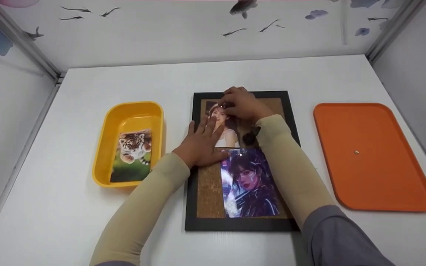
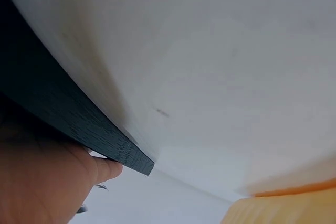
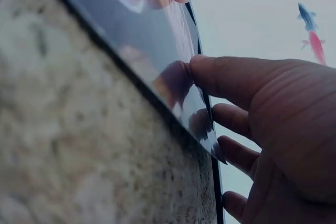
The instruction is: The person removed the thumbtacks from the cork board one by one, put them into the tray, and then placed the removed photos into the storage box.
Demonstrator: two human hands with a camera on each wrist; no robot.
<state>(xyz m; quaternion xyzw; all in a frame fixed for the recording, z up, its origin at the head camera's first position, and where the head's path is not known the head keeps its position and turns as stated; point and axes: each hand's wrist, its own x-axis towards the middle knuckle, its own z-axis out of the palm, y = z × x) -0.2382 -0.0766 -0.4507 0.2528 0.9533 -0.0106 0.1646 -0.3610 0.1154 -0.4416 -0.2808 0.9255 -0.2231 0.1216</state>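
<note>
While the left hand point(image 1: 202, 146) lies across the portrait photo point(image 1: 230, 138), the right hand point(image 1: 245, 105) is up at its top end.
Head view: left fingers are spread loose over the photo, gripping nothing, with the corkboard point(image 1: 209, 195) beneath and a second print point(image 1: 252, 188) right at the left thumb tip. Right fingers are bent, a pin-like glint point(image 1: 220, 106) beside the tips; can't tell if they're actually pinching it. Left wrist cam: hand against the dark frame point(image 2: 100, 129), fingers mostly hidden. Right wrist cam: thumb tip on the glossy face, other fingers around its edge. Probably light, bendy, kinda slick and easy to crease, so I'd hold it by the edges or press it flat.
</note>
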